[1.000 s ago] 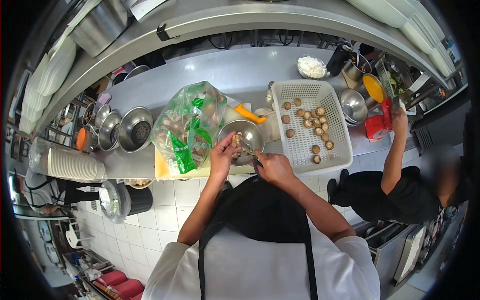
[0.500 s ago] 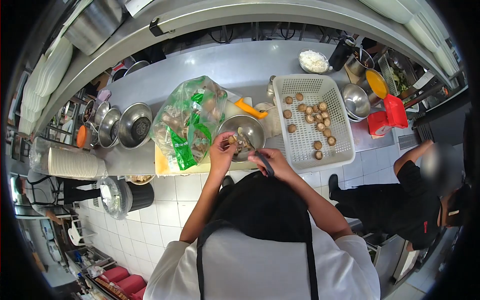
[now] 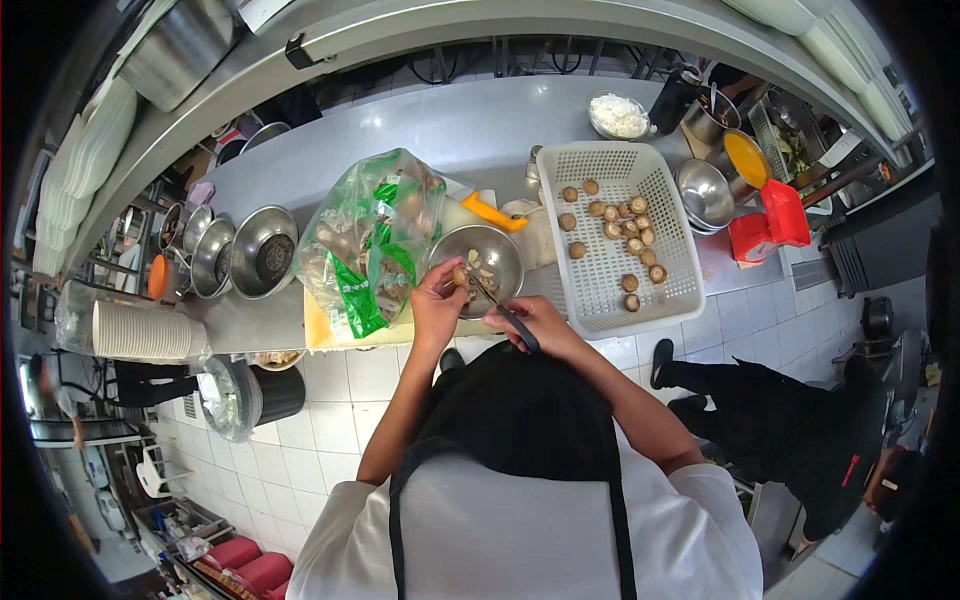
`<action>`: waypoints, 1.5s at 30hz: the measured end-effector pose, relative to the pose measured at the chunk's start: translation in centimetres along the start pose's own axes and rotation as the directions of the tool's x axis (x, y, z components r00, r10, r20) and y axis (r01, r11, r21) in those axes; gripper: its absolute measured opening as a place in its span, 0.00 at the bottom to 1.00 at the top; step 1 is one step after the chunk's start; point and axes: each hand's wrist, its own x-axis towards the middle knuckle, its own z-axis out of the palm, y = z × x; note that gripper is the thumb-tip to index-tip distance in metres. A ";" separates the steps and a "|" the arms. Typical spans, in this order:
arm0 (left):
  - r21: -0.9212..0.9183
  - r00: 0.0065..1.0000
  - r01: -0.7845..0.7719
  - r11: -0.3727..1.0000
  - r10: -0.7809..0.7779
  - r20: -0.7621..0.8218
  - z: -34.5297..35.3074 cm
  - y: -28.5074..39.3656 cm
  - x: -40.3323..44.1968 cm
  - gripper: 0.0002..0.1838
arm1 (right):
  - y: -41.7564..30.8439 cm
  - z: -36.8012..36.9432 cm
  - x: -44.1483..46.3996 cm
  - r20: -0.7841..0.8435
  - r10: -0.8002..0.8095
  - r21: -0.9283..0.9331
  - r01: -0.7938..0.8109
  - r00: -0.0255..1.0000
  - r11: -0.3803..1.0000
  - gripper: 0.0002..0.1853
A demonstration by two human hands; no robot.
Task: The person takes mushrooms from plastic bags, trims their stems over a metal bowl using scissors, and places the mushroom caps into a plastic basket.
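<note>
Between the fingers of my left hand is a brown mushroom, held over the near left part of a steel bowl. Pale cut pieces lie inside this bowl. My right hand is closed around the dark handle of scissors. Their blades point up and left, reaching the mushroom; exact contact is too small to make out. Left of the bowl stands a clear and green plastic bag full of mushrooms. To the right, a white perforated basket holds several whole mushrooms.
An orange-handled tool lies behind the bowl beside a cloth. Steel bowls line the left; more bowls and a red scale stand right. A co-worker in black is at the right. A shelf spans overhead.
The scissors' blades have swung down and left to the mushroom in my left hand. The co-worker at right has bent away and farther down. The view has shifted slightly.
</note>
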 end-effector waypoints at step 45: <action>0.302 0.905 -0.397 0.867 0.424 -0.027 9.6 9.5 4.4 0.17 | 1.3 -1.5 -0.5 0.231 0.146 0.386 -0.229 0.962 0.894 0.29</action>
